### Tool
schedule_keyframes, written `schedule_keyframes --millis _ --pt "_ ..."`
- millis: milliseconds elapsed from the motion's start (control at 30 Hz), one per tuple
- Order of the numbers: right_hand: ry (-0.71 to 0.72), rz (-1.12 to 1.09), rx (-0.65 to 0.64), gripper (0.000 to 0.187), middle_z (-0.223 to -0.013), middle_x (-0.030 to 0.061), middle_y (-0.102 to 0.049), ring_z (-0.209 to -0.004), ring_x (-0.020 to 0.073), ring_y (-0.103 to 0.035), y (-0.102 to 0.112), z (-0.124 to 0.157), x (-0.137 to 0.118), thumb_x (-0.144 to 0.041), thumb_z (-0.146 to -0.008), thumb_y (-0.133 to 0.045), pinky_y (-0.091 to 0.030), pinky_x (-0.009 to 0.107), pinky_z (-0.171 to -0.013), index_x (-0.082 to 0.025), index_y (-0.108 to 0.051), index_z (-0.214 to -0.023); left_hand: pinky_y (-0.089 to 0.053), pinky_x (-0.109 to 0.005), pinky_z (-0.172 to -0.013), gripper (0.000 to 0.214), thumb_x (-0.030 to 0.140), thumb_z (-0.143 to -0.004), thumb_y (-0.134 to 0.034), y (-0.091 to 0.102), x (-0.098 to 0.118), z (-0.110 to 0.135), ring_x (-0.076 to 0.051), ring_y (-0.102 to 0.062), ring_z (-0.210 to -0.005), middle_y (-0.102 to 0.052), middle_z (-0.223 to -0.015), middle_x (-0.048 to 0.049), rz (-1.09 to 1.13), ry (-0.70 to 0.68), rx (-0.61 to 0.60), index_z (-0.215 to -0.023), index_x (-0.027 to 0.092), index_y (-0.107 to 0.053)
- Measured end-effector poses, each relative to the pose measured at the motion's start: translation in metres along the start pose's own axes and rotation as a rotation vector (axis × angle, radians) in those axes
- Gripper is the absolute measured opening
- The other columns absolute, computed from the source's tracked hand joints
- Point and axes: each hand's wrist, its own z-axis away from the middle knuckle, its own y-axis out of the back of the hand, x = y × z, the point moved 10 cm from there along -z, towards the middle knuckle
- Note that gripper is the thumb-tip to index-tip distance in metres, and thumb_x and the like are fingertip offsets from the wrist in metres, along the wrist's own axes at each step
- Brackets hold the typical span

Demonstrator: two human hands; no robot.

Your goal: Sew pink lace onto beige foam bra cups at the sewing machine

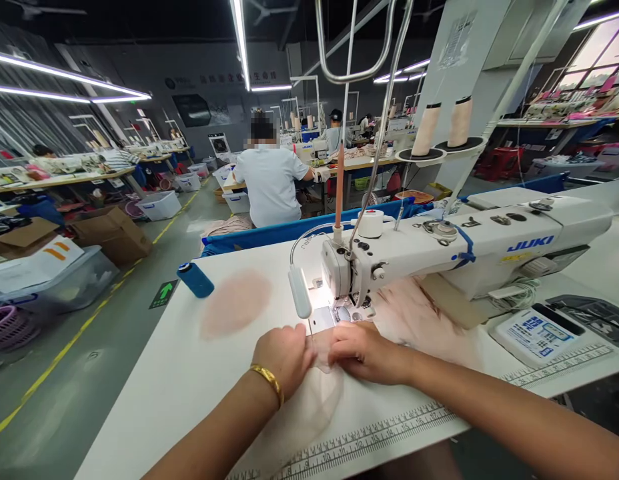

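Observation:
My left hand (284, 357), with a gold bangle on the wrist, and my right hand (362, 350) rest side by side on the white table, fingers curled and pinching a sheer pale pink fabric piece (322, 357). The fabric lies just in front of the lit needle area (339, 310) of a white JUKI sewing machine (469, 250). More pink fabric (419, 317) is bunched under the machine arm to the right. A separate oval pink piece (234, 303) lies flat to the left.
A blue thread spool (195, 280) lies on the white table (189, 373). A control panel (534, 333) and dark tray (589, 317) sit at right. Two thread cones (442, 127) stand behind. A person in a pale shirt (269, 183) works ahead; bins and boxes line the left aisle.

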Motion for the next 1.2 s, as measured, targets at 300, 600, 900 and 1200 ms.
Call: schedule_keyframes --millis 300,600,900,1200 --pt "-0.085 -0.207 0.088 0.015 -0.074 -0.0013 -0.059 -0.074 0.0159 -0.052 0.014 0.004 0.016 -0.012 -0.085 -0.049 -0.042 0.028 -0.073 -0.02 -0.06 -0.079 -0.042 -0.027 -0.058 0.015 0.024 -0.086 -0.051 -0.005 0.015 -0.034 -0.016 -0.054 -0.061 -0.058 -0.075 0.0011 0.425 -0.065 0.025 -0.074 0.023 -0.041" --pt "-0.462 -0.283 0.173 0.028 -0.088 0.0003 -0.063 -0.083 0.0201 -0.059 0.013 0.015 0.044 -0.029 -0.083 -0.074 -0.046 0.031 -0.076 -0.022 -0.056 -0.103 -0.036 -0.026 -0.054 0.01 0.029 -0.085 -0.052 -0.029 0.002 -0.033 -0.014 -0.042 -0.053 -0.046 -0.064 0.007 0.903 0.023 0.062 -0.092 0.024 -0.051" --pt "-0.602 -0.595 0.216 0.023 -0.075 -0.0055 -0.056 -0.069 0.0147 -0.052 0.006 0.022 0.058 -0.024 -0.084 -0.068 -0.043 0.027 -0.066 -0.023 -0.058 -0.105 -0.037 -0.027 -0.057 0.034 0.051 -0.085 -0.065 -0.03 0.005 -0.035 -0.015 -0.044 -0.058 -0.043 -0.062 0.0085 0.979 0.09 -0.009 -0.097 0.022 -0.052" --pt "-0.575 -0.567 0.211 0.024 -0.077 -0.0046 -0.057 -0.072 0.0152 -0.052 0.01 0.019 0.053 -0.032 -0.085 -0.069 -0.041 0.028 -0.068 -0.022 -0.062 -0.106 -0.05 -0.033 -0.079 0.038 0.055 -0.084 -0.062 -0.032 0.009 -0.035 -0.023 -0.065 -0.086 -0.073 -0.091 -0.004 0.937 0.064 -0.062 -0.089 0.021 -0.077"
